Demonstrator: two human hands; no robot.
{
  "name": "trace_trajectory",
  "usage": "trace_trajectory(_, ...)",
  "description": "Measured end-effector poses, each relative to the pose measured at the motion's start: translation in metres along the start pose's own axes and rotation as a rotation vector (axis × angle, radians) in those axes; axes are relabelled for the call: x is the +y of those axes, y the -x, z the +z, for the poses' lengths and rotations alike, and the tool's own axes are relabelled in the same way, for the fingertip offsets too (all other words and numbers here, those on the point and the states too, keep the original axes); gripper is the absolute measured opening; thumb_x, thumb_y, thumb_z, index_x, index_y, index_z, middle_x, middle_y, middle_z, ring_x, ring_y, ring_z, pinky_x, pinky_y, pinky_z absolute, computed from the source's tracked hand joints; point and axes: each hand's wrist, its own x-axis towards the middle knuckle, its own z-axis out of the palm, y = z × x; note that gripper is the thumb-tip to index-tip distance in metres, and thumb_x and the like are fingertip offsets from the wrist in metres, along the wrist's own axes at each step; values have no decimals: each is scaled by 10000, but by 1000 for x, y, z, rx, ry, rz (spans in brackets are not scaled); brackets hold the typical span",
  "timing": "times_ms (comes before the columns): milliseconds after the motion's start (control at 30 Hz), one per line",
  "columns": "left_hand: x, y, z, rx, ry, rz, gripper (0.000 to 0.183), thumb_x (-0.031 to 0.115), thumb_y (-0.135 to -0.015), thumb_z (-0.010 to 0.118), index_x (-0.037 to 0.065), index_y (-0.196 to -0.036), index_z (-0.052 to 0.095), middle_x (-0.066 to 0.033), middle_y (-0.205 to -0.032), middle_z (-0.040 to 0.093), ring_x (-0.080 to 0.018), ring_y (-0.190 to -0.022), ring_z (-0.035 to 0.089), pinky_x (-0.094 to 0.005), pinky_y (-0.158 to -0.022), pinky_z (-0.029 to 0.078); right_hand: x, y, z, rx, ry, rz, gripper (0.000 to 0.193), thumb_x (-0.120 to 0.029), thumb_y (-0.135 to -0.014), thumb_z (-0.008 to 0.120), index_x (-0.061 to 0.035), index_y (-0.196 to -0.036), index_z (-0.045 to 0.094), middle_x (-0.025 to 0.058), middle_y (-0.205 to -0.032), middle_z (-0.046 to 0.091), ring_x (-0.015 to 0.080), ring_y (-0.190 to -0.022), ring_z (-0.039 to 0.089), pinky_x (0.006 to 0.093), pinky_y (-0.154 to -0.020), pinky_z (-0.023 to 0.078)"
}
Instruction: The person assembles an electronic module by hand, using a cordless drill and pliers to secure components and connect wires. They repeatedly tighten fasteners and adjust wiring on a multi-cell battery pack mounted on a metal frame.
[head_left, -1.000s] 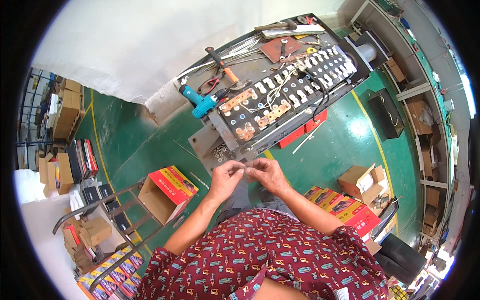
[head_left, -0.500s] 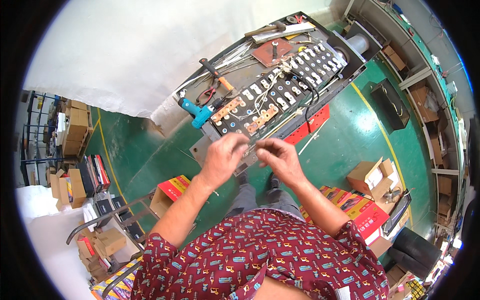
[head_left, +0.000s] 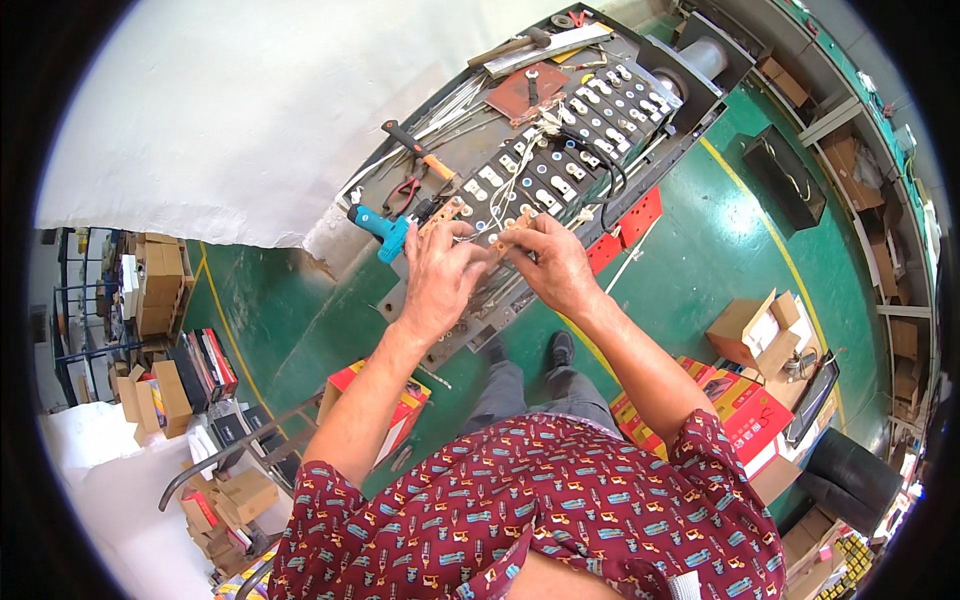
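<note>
Your left hand (head_left: 440, 275) is over the near end of the block of dark cells (head_left: 545, 165), its fingers bent and parted; whether anything sits between the fingertips, you cannot tell from here. Your right hand (head_left: 555, 260) has thumb and fingers drawn close at a copper bar (head_left: 513, 226) on that same end, and its grip is likewise too hidden to tell. The block runs from your hands toward 1 o'clock, topped with pale metal tabs, white wires and a black cable.

It lies on a grey metal bench (head_left: 470, 152), crowded along its far side. At half past 9 from your hands is a teal drill (head_left: 380, 232); at 11, pliers with red handles (head_left: 408, 190) and a hammer with an orange-and-black handle (head_left: 418, 150), then thin rods (head_left: 450, 118). Near 12 a wrench (head_left: 532, 88) rests on a reddish-brown plate (head_left: 510, 95).

Beyond, a white wall (head_left: 230, 120) fills 10 o'clock. The green floor (head_left: 690, 250) carries yellow lines, with a long black box (head_left: 783, 178) between 2 and 3 and shelving (head_left: 850, 115) at 2. An open cardboard box (head_left: 745, 325) stands past 3, red-and-yellow cartons (head_left: 755, 415) at 4, stacked brown boxes (head_left: 160, 285) near 9.
</note>
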Motion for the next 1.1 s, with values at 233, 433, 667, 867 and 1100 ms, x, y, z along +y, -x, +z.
trace_trajectory(233,2,-5,-4,-22,-35,48,142,105,-833,752,129,-972,766,-68,-1203,587,-290,-1239,536,-624,-1196,157,-1,-1,0,-25,3,33,201,-83,-875,744,-94,-1075,755,124,-967,639,312,-870,670,400,-745,544)
trace_trajectory(433,-4,-3,-4,-31,-19,46,148,106,-820,764,129,-967,762,-49,-1184,605,-273,-1239,542,-619,-1200,152,-2,-1,-2,-39,-6,46,183,-95,-878,734,-105,-1060,748,123,-998,654,340,-930,684,424,-795,560)
trace_trajectory(667,2,-5,-5,-28,-44,38,120,114,-820,769,114,-938,750,-42,-1141,611,-268,-1212,553,-615,-1197,173,-1,-1,-1,-40,-29,62,185,-86,-879,734,-105,-1062,751,119,-997,658,331,-941,686,415,-804,559)
trace_trajectory(867,4,-7,-1,-37,-66,55,144,127,-800,795,117,-935,747,-41,-1140,614,-269,-1211,555,-631,-1195,178,0,0,-3,-50,-24,70,190,-90,-881,734,-110,-1069,749,120,-1000,659,331,-951,685,413,-805,558)
trace_trajectory(1100,1,2,-1,-5,-129,39,224,150,-772,825,134,-984,755,-58,-1215,616,-299,-1248,544,-654,-1190,193,6,2,4,15,-122,-11,268,4,-855,747,-68,-1114,752,91,-919,636,198,-754,642,305,-646,510)
